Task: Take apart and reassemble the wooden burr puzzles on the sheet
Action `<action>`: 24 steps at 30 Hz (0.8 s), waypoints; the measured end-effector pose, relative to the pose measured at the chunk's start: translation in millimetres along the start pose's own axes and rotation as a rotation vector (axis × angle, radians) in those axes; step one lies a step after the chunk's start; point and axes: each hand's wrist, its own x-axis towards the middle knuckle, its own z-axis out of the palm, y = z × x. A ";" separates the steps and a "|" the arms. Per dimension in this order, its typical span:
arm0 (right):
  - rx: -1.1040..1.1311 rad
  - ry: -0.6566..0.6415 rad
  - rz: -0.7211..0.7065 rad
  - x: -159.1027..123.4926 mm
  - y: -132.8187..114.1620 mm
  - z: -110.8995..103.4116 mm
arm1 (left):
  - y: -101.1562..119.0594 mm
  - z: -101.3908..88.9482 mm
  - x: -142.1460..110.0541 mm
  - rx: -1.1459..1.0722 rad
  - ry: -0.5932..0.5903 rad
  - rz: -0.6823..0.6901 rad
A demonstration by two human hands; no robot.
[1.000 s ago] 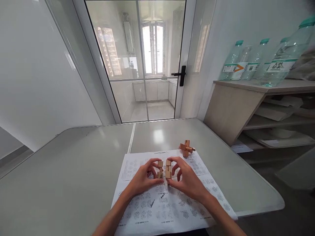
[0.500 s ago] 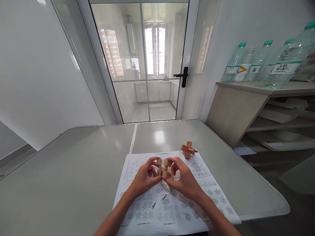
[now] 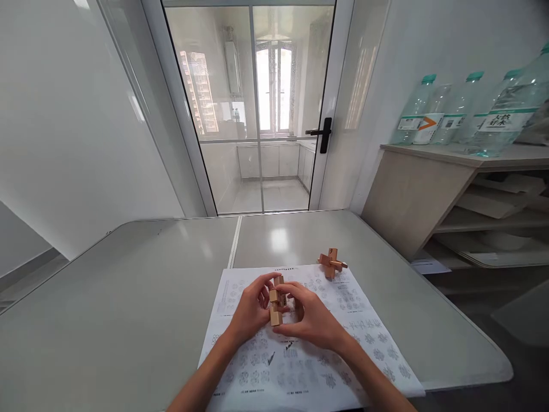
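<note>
Both my hands meet over a printed instruction sheet (image 3: 300, 366) on the grey table (image 3: 128, 297). My left hand (image 3: 249, 312) and my right hand (image 3: 313, 320) pinch a small cluster of notched wooden puzzle blocks (image 3: 277, 303) between their fingertips, the pieces pressed together just above the paper. An assembled wooden cross-shaped puzzle (image 3: 331, 263) stands on the table at the sheet's far right corner, apart from my hands.
A wooden shelf unit (image 3: 412, 189) stands to the right with several water bottles (image 3: 433, 117) on top and papers on its shelves. A glass door (image 3: 261, 109) with a black handle (image 3: 323, 134) is behind the table. The table's right edge curves near the shelf.
The two separate groups of blocks, held a little apart a second ago, have been brought together into one cluster. My right fingers now wrap over it.
</note>
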 end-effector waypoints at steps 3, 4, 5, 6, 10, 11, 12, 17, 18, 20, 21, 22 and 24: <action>-0.033 0.029 -0.004 2.1 -1.7 1.0 | 0.4 -0.4 -0.8 -0.030 -0.004 -0.008; -0.037 0.038 -0.005 2.9 -1.6 0.1 | 0.3 -0.4 -0.8 -0.042 -0.005 -0.013; -0.043 0.049 -0.007 3.8 -1.3 -1.4 | 0.2 -0.5 -0.6 -0.059 -0.001 -0.020; -0.052 0.060 -0.011 4.6 -0.7 -3.5 | -0.2 -0.5 -0.3 -0.080 0.007 -0.025; -0.154 0.124 -0.041 7.5 5.1 -12.5 | -2.4 -0.4 1.5 -0.192 0.013 -0.060; -0.188 0.140 -0.049 8.0 7.2 -13.5 | -2.7 -0.5 1.5 -0.210 -0.008 -0.072; -0.220 0.154 -0.059 8.5 9.4 -13.8 | -2.6 -0.6 1.3 -0.217 -0.038 -0.084; -0.315 0.205 -0.107 10.5 19.4 -6.8 | 4.1 -0.8 -2.1 -0.170 -0.169 -0.115; -0.322 0.207 -0.118 10.9 20.6 -5.2 | 6.1 -0.6 -2.5 -0.180 -0.182 -0.125; -0.326 0.202 -0.144 11.5 22.1 -3.9 | 8.8 -0.6 -2.5 -0.232 -0.211 -0.148; -0.321 0.201 -0.154 11.7 22.6 -4.1 | 9.3 -1.0 -2.0 -0.261 -0.225 -0.155; -0.310 0.203 -0.161 11.9 22.9 -5.0 | 8.9 -1.6 -1.4 -0.280 -0.231 -0.154; -0.265 0.228 -0.167 12.0 24.1 -8.0 | 5.9 -3.8 0.1 -0.281 -0.213 -0.138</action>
